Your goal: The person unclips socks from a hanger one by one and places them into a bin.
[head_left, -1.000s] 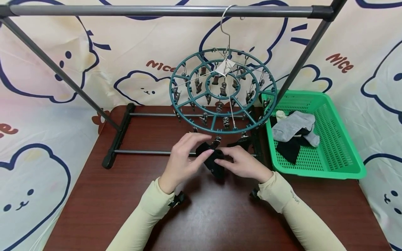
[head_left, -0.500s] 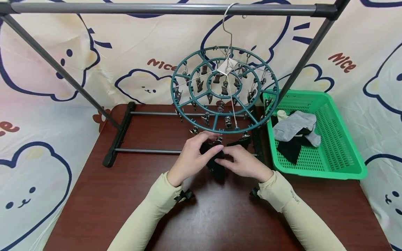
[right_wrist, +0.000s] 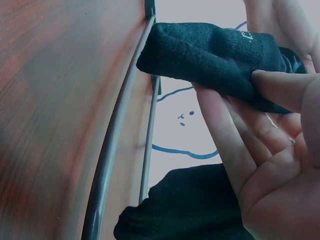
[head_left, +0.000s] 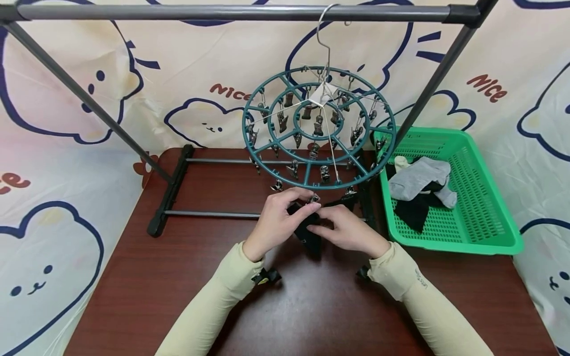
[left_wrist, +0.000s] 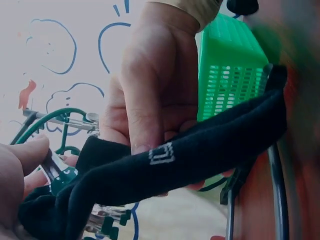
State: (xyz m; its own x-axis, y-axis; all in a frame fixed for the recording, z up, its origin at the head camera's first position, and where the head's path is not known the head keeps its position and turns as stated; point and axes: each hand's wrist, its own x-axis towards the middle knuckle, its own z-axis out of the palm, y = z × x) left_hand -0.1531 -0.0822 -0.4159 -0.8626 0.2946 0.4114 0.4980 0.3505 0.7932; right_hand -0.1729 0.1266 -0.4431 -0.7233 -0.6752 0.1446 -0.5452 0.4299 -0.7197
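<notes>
Between the hands is a black sock [head_left: 310, 240] with small white lettering, seen close in the left wrist view. My left hand [head_left: 279, 222] pinches a metal clip [left_wrist: 61, 176] with green pads by the sock's gathered upper end. With thumb and fingers my right hand [head_left: 349, 230] grips the same sock [right_wrist: 210, 55]. The clip hangs at the near rim of a round teal clip hanger [head_left: 307, 187]. Whether its pads bite the cloth is hidden by the fingers. Another black sock [right_wrist: 185, 205] hangs just beside, below my right hand in the right wrist view.
A green basket [head_left: 485, 198] at the right holds grey and black socks [head_left: 420, 178]. The hanger hooks over the top bar [head_left: 222, 13] of a grey rack, whose lower rods [head_left: 209, 214] lie over the brown table [head_left: 294, 316]. Several unused clips dangle from the rings.
My left hand has moved right and slightly up, its fingers closing from spread to pinching the clip. My right hand stays nearly in place on the sock.
</notes>
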